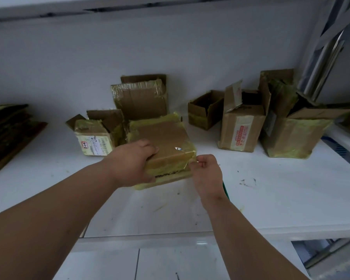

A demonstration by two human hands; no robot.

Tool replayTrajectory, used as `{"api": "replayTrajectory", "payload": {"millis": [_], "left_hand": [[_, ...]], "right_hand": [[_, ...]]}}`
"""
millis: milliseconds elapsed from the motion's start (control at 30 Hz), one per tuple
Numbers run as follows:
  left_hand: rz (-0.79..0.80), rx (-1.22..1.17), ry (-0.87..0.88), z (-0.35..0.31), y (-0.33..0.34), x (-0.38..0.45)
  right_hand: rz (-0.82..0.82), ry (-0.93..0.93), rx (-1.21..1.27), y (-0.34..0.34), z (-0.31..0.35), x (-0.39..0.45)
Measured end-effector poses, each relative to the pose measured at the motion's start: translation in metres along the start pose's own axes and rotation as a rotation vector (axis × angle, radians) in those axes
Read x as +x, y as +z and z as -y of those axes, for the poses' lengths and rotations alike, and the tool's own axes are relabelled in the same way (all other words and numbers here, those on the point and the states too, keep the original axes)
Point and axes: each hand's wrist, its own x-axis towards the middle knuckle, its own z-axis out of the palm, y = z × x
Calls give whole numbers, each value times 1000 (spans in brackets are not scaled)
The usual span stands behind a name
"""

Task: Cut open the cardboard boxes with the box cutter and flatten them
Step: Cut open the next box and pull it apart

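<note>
Left hand [132, 162] grips the taped box [166, 142] (near edge); right hand [207, 174] pinches its corner tape.

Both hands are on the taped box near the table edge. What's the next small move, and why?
Probably draw the right hand along the near edge of the taped box to slit the yellowish tape there. The left hand grips and steadies the box, whose flaps are sealed. The right hand is curled at that corner; no blade is clearly visible.

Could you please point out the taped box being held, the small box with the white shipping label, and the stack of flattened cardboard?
Taped brown cardboard box being held [166, 136], head view, on its top face.
Small box with white shipping label [93, 138], head view, on its front face.
Stack of flattened cardboard [8, 130], head view, on its top sheets.
</note>
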Motion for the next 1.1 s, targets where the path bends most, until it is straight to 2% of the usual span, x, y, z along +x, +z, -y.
{"api": "replayTrajectory", "payload": {"millis": [233,500,600,667,733,800,933,1100], "left_hand": [[-16,-48,-2,-1,9,-3],[43,101,-5,-8,0,-1],[169,-43,-42,1,-14,0],[199,-214,-80,9,-28,1],[154,-439,-164,13,-37,-1],[127,-581,-223,14,-40,-3],[56,-661,-275,16,-33,-3],[-27,-620,-280,12,-30,-2]], "right_hand": [[15,-4,-13,-3,5,3],[4,141,303,-15,11,-1],[-42,138,409,-24,14,-3],[-84,88,241,-28,8,-1],[-58,-8,-22,-25,-1,-3],[-6,-100,-149,-18,-8,-4],[62,-174,-249,-4,-8,-4],[40,-162,-309,16,-2,-4]]}}
